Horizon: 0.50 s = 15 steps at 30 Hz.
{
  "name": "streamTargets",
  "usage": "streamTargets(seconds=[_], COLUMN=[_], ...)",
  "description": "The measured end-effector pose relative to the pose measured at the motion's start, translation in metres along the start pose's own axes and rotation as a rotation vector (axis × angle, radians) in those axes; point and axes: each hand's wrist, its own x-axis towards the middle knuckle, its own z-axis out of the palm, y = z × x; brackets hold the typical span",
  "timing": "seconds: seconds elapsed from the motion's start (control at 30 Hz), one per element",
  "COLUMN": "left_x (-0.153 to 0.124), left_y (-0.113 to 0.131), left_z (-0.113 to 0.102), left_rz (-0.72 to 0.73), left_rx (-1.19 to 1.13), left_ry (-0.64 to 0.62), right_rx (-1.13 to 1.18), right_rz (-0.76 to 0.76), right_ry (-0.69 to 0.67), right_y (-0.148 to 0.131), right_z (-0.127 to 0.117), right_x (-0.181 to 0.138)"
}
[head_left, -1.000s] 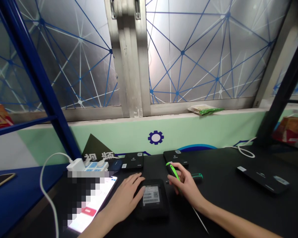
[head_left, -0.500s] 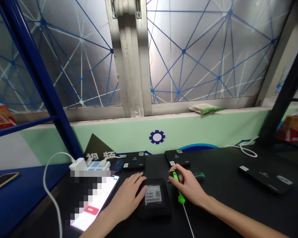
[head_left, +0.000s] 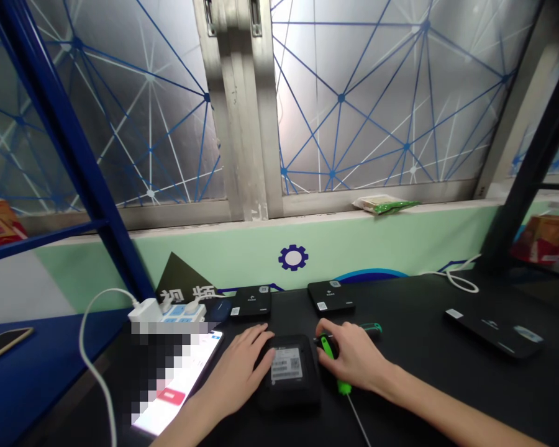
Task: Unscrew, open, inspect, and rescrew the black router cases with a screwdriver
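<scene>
A black box-shaped device [head_left: 302,391] with a white printed label lies in front of me. My left hand [head_left: 242,360] rests flat along its left side, fingers stretched out and the thumb touching the top near the label. Just right of the device, my right hand [head_left: 354,354] is closed around the green and black handle of a screwdriver [head_left: 343,386]. Its metal shaft points toward me, and the tip runs out of the picture. Behind the right hand lies a second tool with a teal handle [head_left: 371,330], partly hidden.
Two flat black boxes [head_left: 251,302] [head_left: 333,297] lie near the wall, and another black box [head_left: 494,332] is at right. On the left are a lit phone [head_left: 195,372], a power strip [head_left: 184,312] with a white cable [head_left: 90,366], and another phone [head_left: 4,344] on a blue surface.
My right hand has lowered slightly with the screwdriver, and its fingers have curled further around the handle. My left hand stays on the device.
</scene>
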Motion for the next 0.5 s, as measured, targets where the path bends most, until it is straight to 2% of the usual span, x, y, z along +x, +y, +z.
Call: streamTargets(seconds=[0.17,0.5], left_x=[-0.0004,-0.0025], left_y=[0.0024,0.0047], left_z=[-0.0017,-0.0019], left_rz=[-0.021,-0.04], left_rx=[0.007,0.003], left_ry=[-0.01,0.048], right_rx=[-0.021,-0.147], right_rz=[-0.008,-0.028], right_ry=[-0.007,0.017], right_y=[0.0,0.0004], right_z=[-0.0033,-0.0058], right_x=[-0.0005,-0.0017])
